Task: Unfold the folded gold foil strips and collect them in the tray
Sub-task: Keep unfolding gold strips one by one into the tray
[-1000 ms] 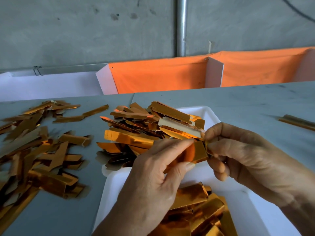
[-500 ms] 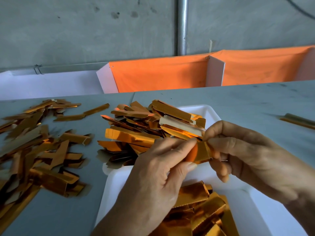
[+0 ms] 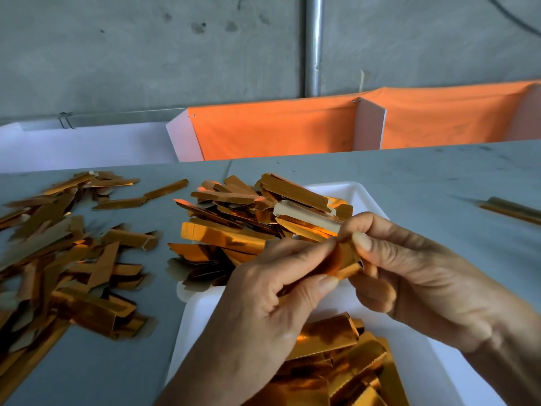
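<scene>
I see the left hand and right hand pinching 1 folded foil strip above the tray. Step in hand, I judge: unfolding. Next the ends must be drawn apart, then dropped in.

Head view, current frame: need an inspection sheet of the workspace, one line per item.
Surface: grey tabletop, faint marks, a seam near the far edge.
Job's things: one folded gold foil strip pinched between both hands above the white plastic tray; gold strips heaped at the tray's far end and near end.
Clutter: loose pile of gold strips on the table left of the tray; one stray gold strip at the right edge.
Hands: left hand and right hand each pinch the held strip.
Cables: dark cable on the wall, top right.
Surroundings: concrete wall, metal pipe, orange cloth panels behind the table.
</scene>
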The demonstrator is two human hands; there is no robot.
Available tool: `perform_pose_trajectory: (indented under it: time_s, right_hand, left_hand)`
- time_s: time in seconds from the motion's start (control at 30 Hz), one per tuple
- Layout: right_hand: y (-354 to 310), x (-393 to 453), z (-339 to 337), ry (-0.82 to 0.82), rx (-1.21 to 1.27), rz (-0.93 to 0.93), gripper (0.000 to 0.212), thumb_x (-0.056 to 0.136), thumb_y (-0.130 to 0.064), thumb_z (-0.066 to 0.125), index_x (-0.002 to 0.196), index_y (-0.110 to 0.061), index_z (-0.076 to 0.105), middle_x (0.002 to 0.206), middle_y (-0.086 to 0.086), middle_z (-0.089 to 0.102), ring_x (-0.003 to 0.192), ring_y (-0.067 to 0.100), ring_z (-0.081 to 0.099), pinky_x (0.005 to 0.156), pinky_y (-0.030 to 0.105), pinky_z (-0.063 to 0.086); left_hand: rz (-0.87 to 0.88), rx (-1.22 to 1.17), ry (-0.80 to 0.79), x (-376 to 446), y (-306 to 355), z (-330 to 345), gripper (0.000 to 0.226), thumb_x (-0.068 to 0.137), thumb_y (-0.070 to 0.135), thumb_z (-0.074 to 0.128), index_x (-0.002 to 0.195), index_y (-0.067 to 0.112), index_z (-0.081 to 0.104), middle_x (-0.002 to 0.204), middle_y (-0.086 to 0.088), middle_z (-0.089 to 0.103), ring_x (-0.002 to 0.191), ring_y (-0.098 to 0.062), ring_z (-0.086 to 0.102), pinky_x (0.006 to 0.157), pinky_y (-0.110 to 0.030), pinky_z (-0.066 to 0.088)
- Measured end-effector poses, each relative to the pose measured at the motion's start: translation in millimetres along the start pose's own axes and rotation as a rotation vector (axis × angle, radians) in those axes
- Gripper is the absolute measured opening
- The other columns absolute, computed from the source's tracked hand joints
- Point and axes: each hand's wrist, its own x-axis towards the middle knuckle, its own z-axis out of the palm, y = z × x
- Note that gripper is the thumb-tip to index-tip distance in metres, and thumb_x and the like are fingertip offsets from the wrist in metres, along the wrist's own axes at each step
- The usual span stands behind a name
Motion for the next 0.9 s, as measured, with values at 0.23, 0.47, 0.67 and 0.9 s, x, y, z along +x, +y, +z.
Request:
perform_pose_trajectory:
  time_s: [0.23,0.47,0.67,0.9]
  right_hand:
    - [1.9,2.2,2.4,0.007,-0.055,-0.008,0.031,0.064,-0.028,0.087,0.081,-0.013,0.065,0.055,-0.001,0.045,0.036,0.007,0.044,0.04,0.017,0.039]
    - [-2.5,-3.0,2.9,0.186,-0.435,0.018,0.019,0.078,-0.031,0.074,0.083,-0.015,0.066,0.069,0.01,0.062,0.056,0.02,0.062,0.055,0.022,0.051]
    - [-3.6,0.2,-5.1,0.55,-0.52,-0.133,0.004,0.088,-0.008,0.059,0.086,-0.009,0.062,0.069,0.011,0.071,0.063,0.023,0.071,0.055,0.021,0.055]
    - [-1.7,2.1,-2.6,0.526,-0.435,-0.071,0.008,0.082,-0.009,0.06,0.089,-0.006,0.061,0.075,0.014,0.073,0.068,0.023,0.072,0.055,0.02,0.055]
  left_hand:
    - [-0.004,0.036,-0.008,0.0,-1.9,1.6,0.035,0.09,0.037,0.053,0.125,0.039,0.057,0.115,0.021,0.06,0.116,-0.003,0.053,0.09,-0.016,0.045]
    - [-0.039,0.19,0.084,0.7,-4.9,7.6,0.041,0.085,0.04,0.062,0.125,0.04,0.056,0.115,0.022,0.061,0.11,0.007,0.054,0.089,-0.014,0.047]
    - [-0.13,0.328,0.365,0.9,-12.8,3.1,0.061,0.082,0.056,0.046,0.14,0.049,0.029,0.14,0.035,0.025,0.122,0.026,0.022,0.096,0.007,0.017]
    - [-0.198,0.042,0.309,2.8,-13.4,8.5,0.046,0.089,0.041,0.047,0.133,0.048,0.034,0.11,0.039,0.057,0.105,0.021,0.051,0.08,0.005,0.036]
